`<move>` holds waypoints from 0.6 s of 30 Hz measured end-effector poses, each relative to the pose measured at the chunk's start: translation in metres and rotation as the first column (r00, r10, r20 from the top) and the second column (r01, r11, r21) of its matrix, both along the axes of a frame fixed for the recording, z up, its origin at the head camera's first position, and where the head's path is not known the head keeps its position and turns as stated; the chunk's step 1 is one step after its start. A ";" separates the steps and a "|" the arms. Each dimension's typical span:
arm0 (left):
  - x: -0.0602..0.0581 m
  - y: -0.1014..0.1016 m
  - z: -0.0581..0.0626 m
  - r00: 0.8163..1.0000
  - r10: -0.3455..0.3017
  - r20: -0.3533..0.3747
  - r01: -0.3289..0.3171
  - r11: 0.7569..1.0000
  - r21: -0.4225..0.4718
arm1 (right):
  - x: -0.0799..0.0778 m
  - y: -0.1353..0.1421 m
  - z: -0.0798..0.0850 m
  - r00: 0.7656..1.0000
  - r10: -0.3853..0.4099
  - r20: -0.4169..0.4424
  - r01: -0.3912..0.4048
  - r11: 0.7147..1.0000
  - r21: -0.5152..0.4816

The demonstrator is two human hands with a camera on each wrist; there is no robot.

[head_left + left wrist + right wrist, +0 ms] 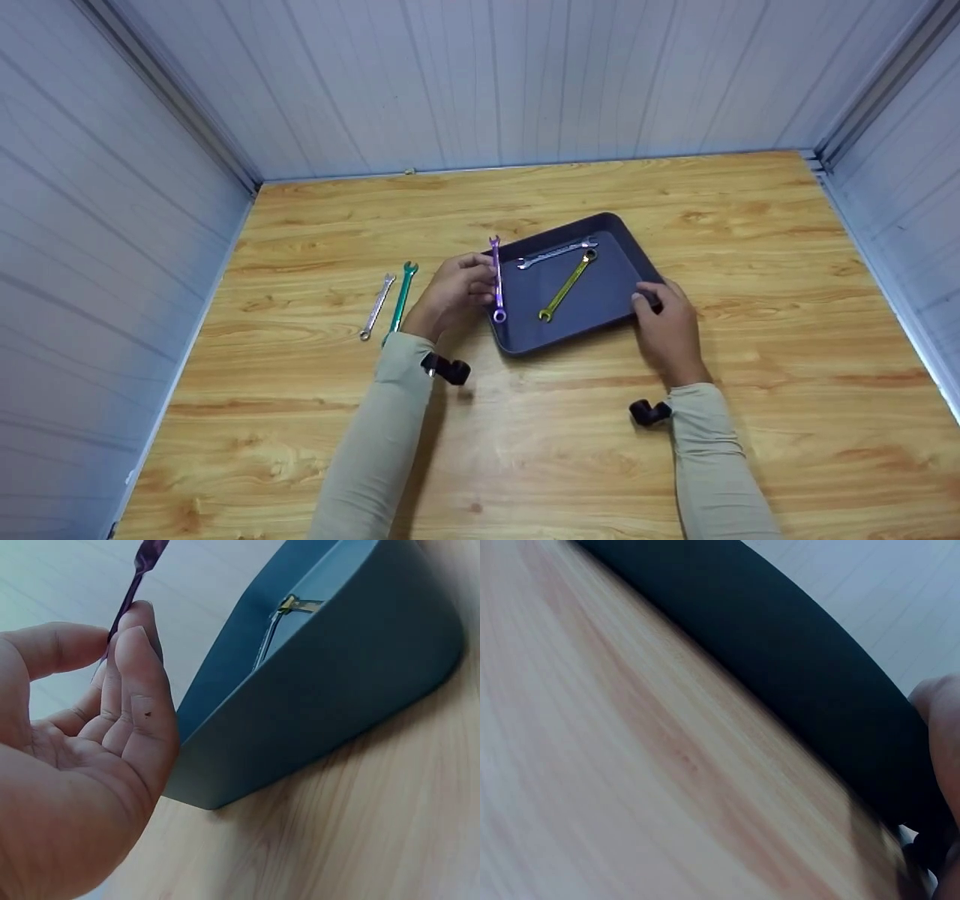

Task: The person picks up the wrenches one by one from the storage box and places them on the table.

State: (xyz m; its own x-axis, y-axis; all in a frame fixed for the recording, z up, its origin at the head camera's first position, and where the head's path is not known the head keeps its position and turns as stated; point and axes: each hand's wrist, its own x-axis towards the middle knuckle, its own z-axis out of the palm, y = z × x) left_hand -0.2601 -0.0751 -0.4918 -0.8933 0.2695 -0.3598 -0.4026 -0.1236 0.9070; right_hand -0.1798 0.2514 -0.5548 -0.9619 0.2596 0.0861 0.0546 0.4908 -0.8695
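Note:
Between thumb and fingers, my left hand [456,289] pinches a purple wrench [497,281] over the left wall of a dark grey tray [517,337]. In the left wrist view, that purple wrench [129,600] tilts upward from the fingertips. My right hand [667,322] grips the tray's right front corner, thumb over the rim. Inside the tray lie a silver wrench [557,253] toward the back and a yellow-gold wrench [568,286] at a slant. The right wrist view has the tray's outer wall [780,652] and a piece of the right hand [945,735] at its edge.
Left of my left hand, a green wrench [403,296] and a small silver wrench [377,307] lie side by side on the wooden table [540,450]. White panel walls [525,82] enclose the table at the back and both sides.

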 end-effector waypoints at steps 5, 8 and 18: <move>0.003 -0.003 -0.003 1.000 0.026 -0.002 -0.026 0.999 0.045 | 0.000 0.000 0.000 1.000 0.000 0.000 0.000 1.000 0.002; 0.004 -0.005 -0.004 0.999 0.041 -0.007 -0.041 0.997 0.071 | 0.000 0.001 -0.001 1.000 0.004 -0.001 -0.004 1.000 0.006; 0.006 -0.013 -0.008 0.999 0.053 -0.002 -0.053 0.994 0.095 | -0.002 0.002 -0.003 1.000 0.010 -0.013 -0.009 1.000 0.028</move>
